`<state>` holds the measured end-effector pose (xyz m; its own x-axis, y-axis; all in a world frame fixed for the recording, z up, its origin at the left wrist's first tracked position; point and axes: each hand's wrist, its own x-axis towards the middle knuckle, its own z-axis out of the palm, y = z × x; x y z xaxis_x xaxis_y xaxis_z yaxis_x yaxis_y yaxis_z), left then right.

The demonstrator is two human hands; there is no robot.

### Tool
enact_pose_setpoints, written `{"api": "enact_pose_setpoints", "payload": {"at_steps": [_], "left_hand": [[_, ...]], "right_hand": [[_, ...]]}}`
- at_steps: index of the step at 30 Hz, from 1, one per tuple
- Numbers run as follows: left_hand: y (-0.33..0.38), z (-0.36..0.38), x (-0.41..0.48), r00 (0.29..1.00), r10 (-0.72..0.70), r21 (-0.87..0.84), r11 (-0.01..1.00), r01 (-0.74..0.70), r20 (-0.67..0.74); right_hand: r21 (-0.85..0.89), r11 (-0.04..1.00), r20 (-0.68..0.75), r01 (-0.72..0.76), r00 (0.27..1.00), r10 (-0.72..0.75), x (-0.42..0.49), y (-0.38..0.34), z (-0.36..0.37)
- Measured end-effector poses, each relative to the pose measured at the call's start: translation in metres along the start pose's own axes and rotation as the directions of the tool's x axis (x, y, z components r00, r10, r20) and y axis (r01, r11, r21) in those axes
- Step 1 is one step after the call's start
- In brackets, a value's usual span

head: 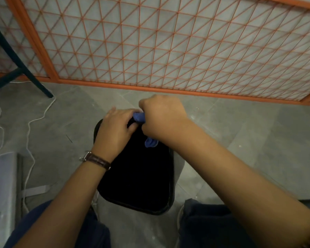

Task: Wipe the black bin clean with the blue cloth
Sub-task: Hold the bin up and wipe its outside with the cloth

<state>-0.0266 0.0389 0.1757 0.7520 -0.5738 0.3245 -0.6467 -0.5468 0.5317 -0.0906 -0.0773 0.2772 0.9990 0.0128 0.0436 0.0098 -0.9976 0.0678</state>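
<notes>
The black bin (140,179) stands on the grey floor between my knees, its open top facing me. My left hand (115,130) rests on the bin's far left rim, fingers curled over the edge. My right hand (161,119) is closed on the blue cloth (150,142) at the bin's far rim. A bit of cloth shows between my two hands and another bit hangs under my right wrist, over the opening. The bin's far edge is hidden by both hands.
An orange wire-mesh panel (168,51) stands right behind the bin. A dark metal leg (25,72) slants at the far left. A white cord (30,133) trails over the floor on the left, next to a pale panel (2,185). My knees (204,226) flank the bin.
</notes>
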Motion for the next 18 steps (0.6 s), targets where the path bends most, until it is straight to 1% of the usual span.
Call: {"api": "enact_pose_setpoints", "payload": {"at_steps": [1, 3, 6, 8, 10, 12, 14, 16, 18], "left_hand": [[-0.001, -0.003, 0.000, 1.000, -0.015, 0.004, 1.000, 0.015, -0.008], [-0.004, -0.004, -0.002, 0.997, 0.025, 0.038, 0.999, -0.022, -0.066], [0.001, -0.001, -0.004, 0.981, 0.103, 0.077, 0.993, -0.092, -0.164], [0.003, 0.001, -0.005, 0.971, 0.100, 0.074, 0.994, -0.085, -0.218], [0.006, 0.002, -0.006, 0.962, 0.060, 0.034, 0.998, -0.052, -0.268], [0.010, 0.003, -0.008, 0.954, 0.020, -0.002, 1.000, -0.022, -0.299], [0.013, 0.003, -0.010, 0.946, -0.044, -0.032, 0.999, 0.036, -0.322], [0.012, 0.003, -0.011, 0.929, -0.145, -0.128, 0.986, 0.107, -0.341], [0.009, 0.001, -0.011, 0.901, -0.236, -0.221, 0.962, 0.162, -0.364]], "right_hand": [[-0.002, 1.000, -0.005, 0.015, 1.000, -0.015, -0.002, -0.003, 0.001], [0.022, 1.000, -0.025, -0.004, 1.000, 0.005, -0.008, -0.003, 0.002], [0.086, 0.991, -0.122, -0.105, 0.986, 0.115, -0.023, 0.004, 0.008], [0.126, 0.974, -0.210, -0.186, 0.955, 0.210, -0.033, 0.008, 0.017], [0.192, 0.945, -0.283, -0.263, 0.908, 0.310, -0.042, 0.009, 0.023], [0.254, 0.919, -0.339, -0.303, 0.862, 0.378, -0.050, 0.009, 0.026], [0.320, 0.884, -0.348, -0.340, 0.826, 0.443, -0.058, 0.008, 0.028], [0.353, 0.862, -0.359, -0.363, 0.799, 0.483, -0.065, 0.006, 0.031], [0.349, 0.853, -0.351, -0.388, 0.790, 0.502, -0.070, 0.003, 0.035]]}}
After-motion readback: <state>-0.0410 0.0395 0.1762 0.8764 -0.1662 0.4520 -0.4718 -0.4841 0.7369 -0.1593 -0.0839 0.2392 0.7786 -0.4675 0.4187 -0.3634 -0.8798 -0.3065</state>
